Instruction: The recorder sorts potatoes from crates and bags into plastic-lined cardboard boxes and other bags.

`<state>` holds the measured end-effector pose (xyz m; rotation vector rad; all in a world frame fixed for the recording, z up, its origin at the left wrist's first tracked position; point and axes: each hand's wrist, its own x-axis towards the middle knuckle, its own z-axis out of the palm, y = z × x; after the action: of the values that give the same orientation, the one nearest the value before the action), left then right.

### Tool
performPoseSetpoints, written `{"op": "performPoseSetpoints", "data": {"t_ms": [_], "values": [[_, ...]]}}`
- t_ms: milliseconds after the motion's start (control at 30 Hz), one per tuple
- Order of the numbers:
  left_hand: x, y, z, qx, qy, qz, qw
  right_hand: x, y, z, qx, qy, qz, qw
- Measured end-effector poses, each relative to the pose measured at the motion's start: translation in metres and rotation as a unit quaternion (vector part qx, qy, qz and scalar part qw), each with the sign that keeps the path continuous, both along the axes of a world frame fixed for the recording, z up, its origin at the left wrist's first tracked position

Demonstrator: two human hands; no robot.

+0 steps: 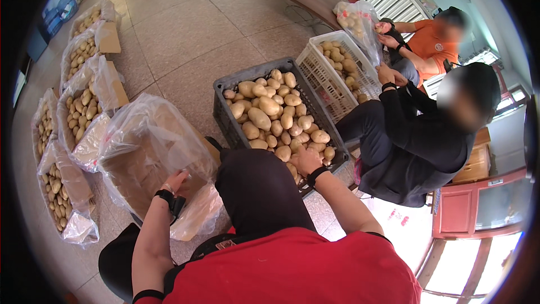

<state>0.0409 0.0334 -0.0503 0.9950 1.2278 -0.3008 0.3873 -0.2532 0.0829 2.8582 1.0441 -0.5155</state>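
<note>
My right hand point(306, 161) reaches into a black plastic crate point(228, 124) heaped with potatoes point(268, 106). Its fingers rest among the potatoes on the near side, and their tips are hidden. My left hand point(175, 181) hangs over a cardboard box point(139, 169) with a clear plastic liner point(143, 120). The fingers of that hand are loosely bent and slightly apart, with no potato visible in them. Brown cardboard shows through the liner, and no potatoes can be seen in this box. A dark wristband circles each wrist.
Several lined boxes of potatoes point(80, 112) stand along the left. Beyond the crate is a white plastic crate point(327, 97) of potatoes. Two people sit at right; a hand point(386, 74) touches a clear bag point(356, 21) of potatoes. My knee point(261, 185) sits between box and crate.
</note>
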Motion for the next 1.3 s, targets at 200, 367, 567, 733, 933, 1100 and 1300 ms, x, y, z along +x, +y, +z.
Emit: {"op": "performPoseSetpoints", "data": {"t_ms": [200,367,567,733,933,1100,1300], "values": [[0.035,-0.006,-0.001,-0.095,-0.140,0.049,0.984,0.001,0.000,-0.026,-0.014,0.063,-0.028,0.998],[0.042,-0.008,-0.004,-0.072,-0.151,0.056,0.984,0.002,0.006,-0.029,-0.090,0.057,-0.033,0.994],[0.024,0.016,-0.017,-0.008,-0.052,0.105,0.993,0.010,0.006,-0.024,-0.037,0.094,-0.093,0.991],[0.006,0.033,-0.027,0.067,-0.071,0.193,0.976,-0.003,0.013,-0.023,-0.026,0.149,-0.062,0.987],[0.017,0.042,-0.005,0.153,-0.127,0.179,0.964,-0.003,0.006,-0.036,-0.094,0.169,-0.006,0.981],[0.024,0.042,0.015,0.191,-0.131,0.148,0.961,-0.009,0.004,-0.036,-0.109,0.162,0.044,0.980],[0.026,0.039,0.025,0.210,-0.123,0.134,0.961,-0.021,0.013,-0.021,-0.183,0.141,0.117,0.966]]}}
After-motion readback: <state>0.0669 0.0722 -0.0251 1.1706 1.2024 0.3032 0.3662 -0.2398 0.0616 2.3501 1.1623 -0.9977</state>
